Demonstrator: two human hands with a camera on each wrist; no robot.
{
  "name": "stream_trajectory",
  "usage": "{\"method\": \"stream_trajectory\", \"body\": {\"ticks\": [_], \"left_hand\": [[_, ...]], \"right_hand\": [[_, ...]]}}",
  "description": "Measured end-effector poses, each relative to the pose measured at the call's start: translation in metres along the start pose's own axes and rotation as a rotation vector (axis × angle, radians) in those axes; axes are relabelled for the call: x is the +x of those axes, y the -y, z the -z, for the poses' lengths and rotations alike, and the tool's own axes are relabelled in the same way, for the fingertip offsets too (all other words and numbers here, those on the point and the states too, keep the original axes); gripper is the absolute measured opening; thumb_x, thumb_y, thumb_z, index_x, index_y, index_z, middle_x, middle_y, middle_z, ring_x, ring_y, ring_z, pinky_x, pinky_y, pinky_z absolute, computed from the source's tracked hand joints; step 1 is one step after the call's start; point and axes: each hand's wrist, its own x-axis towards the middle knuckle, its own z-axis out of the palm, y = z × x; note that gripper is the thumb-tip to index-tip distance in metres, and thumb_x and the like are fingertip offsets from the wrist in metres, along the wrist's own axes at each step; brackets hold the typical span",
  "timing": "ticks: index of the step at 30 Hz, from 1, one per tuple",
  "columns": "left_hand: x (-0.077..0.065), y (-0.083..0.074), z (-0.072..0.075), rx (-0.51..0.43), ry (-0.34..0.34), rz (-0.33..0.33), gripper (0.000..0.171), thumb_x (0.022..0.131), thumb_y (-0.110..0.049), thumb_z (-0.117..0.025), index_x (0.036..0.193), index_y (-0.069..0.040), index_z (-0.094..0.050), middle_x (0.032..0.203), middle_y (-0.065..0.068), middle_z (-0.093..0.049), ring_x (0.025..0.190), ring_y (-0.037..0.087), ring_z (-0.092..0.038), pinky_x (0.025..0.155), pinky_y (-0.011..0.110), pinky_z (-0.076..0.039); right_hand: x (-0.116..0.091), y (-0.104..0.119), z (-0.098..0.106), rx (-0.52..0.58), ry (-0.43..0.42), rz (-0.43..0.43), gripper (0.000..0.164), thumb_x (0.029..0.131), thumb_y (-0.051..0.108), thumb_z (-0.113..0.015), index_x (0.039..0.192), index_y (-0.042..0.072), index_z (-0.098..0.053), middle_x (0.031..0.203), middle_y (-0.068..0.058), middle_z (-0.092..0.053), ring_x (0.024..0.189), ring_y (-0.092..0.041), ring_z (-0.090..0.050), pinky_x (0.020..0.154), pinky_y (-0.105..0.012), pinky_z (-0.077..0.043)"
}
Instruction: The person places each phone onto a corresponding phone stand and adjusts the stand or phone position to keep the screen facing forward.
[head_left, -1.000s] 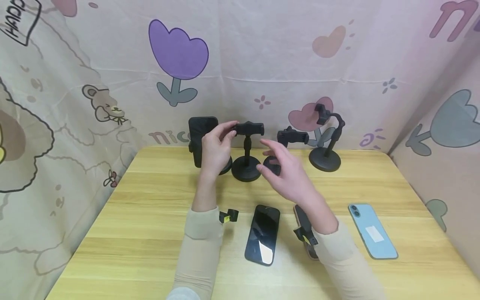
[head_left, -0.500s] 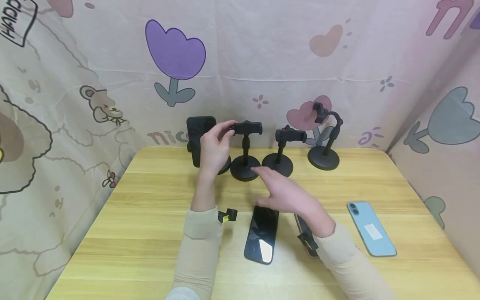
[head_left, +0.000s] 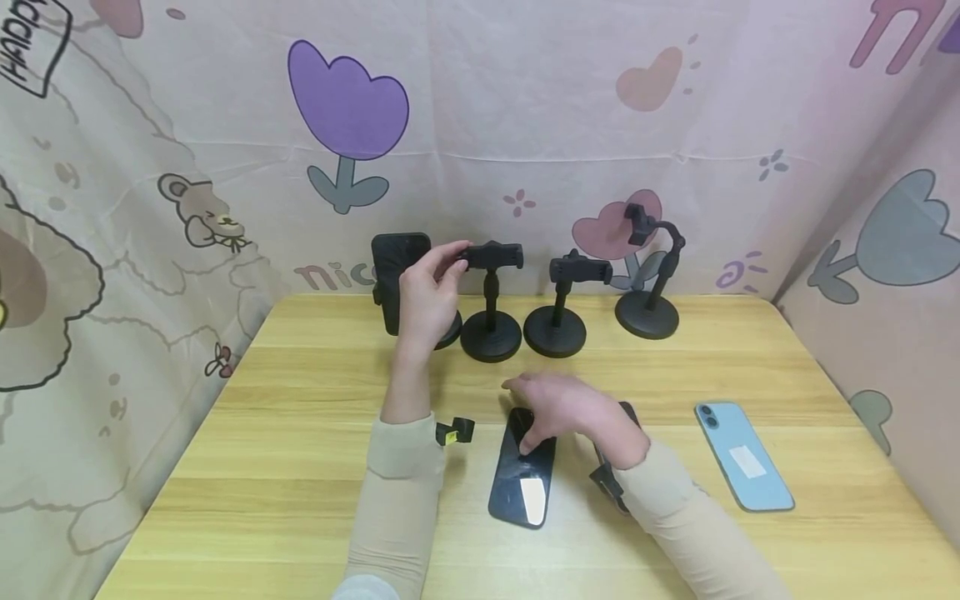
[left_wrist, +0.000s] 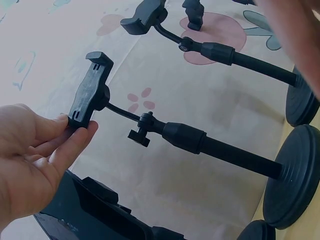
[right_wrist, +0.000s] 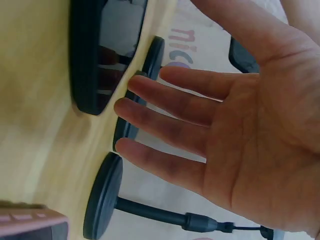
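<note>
My left hand pinches the left end of the clamp on a black phone stand at the back of the table. The left wrist view shows thumb and fingers at the lower end of that clamp, which holds no phone. My right hand hovers over the upper part of a black phone lying face up. In the right wrist view the fingers of this hand are spread and nearly straight, with the phone apart from them.
Left of the gripped stand, another holds an upright dark phone. To its right stand two more black stands, one near and one farther right. A phone lies partly under my right wrist; a light blue phone lies face down farther right.
My right hand has come away from the stands, down and toward me, to above the black phone. My left hand has kept its pinch on the clamp.
</note>
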Motion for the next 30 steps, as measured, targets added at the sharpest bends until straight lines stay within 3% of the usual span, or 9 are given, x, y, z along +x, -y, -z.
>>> {"method": "stream_trajectory", "body": {"ticks": [13,22,30], "left_hand": [[0.0,0.0,0.0,-0.005,-0.004,0.002,0.028,0.102,-0.004,-0.065,0.129,-0.005,-0.072,0.124,0.011,-0.074,0.111,0.021,-0.071,0.097,0.038,-0.058],[0.0,0.0,0.0,-0.011,-0.001,0.001,0.028,0.102,-0.003,-0.065,0.129,-0.005,-0.072,0.125,0.011,-0.074,0.113,0.022,-0.071,0.1,0.038,-0.057],[0.0,0.0,0.0,-0.005,0.002,0.017,0.028,0.103,-0.004,-0.064,0.13,-0.006,-0.072,0.126,0.01,-0.073,0.114,0.021,-0.07,0.1,0.037,-0.056]], "right_hand": [[0.002,0.004,-0.01,-0.071,0.067,0.03,0.089,0.062,0.025,-0.103,0.141,0.025,-0.061,0.124,0.001,-0.055,0.102,-0.017,-0.056,0.082,-0.036,-0.055],[0.003,0.0,-0.01,-0.036,0.106,0.016,0.084,0.06,0.024,-0.104,0.134,0.024,-0.063,0.119,-0.001,-0.052,0.1,-0.018,-0.053,0.085,-0.035,-0.054],[0.0,-0.008,-0.004,0.08,0.093,0.085,0.053,0.061,0.022,-0.103,0.104,0.028,-0.073,0.108,0.002,-0.05,0.099,-0.017,-0.05,0.079,-0.033,-0.052]]}}
